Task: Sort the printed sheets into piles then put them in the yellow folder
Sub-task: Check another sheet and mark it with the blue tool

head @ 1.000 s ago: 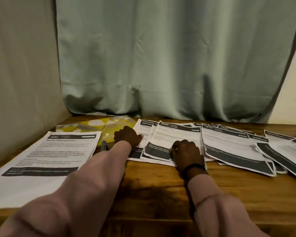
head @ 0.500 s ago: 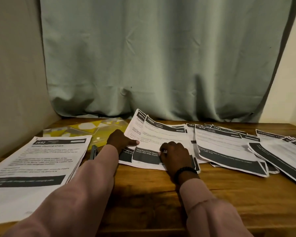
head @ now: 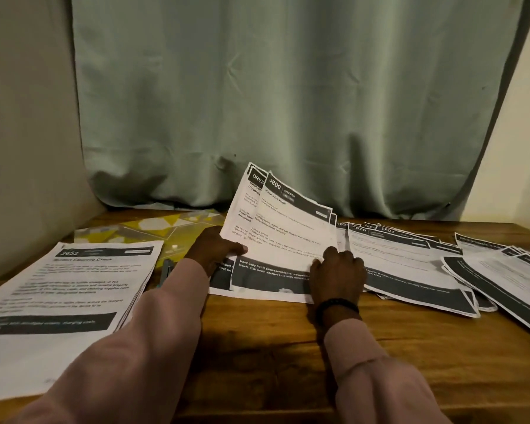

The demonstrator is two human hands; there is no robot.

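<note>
A grey-green curtain (head: 288, 102) hangs across the back, its hem meeting the far edge of the wooden bench (head: 273, 347) that carries everything we see.

Our two forearms, in pale pink sleeves, reach forward over the bench. The left hand (head: 214, 250) lies at the left edge of a small stack of printed sheets (head: 285, 237), thumb stretched across the top page and the fingers tucked behind, so it holds that edge. The right hand (head: 337, 276), with a dark band at the wrist, grips the stack's lower right part with curled fingers. Between them the stack is tilted up off the bench, far end raised toward the curtain, near edge still touching the wood.

The top page shows a dark header reading "3800" and "KITCHEN", the title "Wash baby bottle", and a dark band of white text near its foot. A second page with a header beginning "DRES" peeks out behind on the left.

At the left a separate pile (head: 62, 289) lies flat, its top page headed "2652". To the right more sheets (head: 410, 264) are fanned out overlapping, flat on the bench, and they run on to the right edge.

The yellow folder (head: 153, 228), patterned with pale shapes, lies flat at the back left, between the left pile and the held stack. Beside our left sleeve a small grey object (head: 166, 269) rests on the wood; we cannot tell what it is.
</note>
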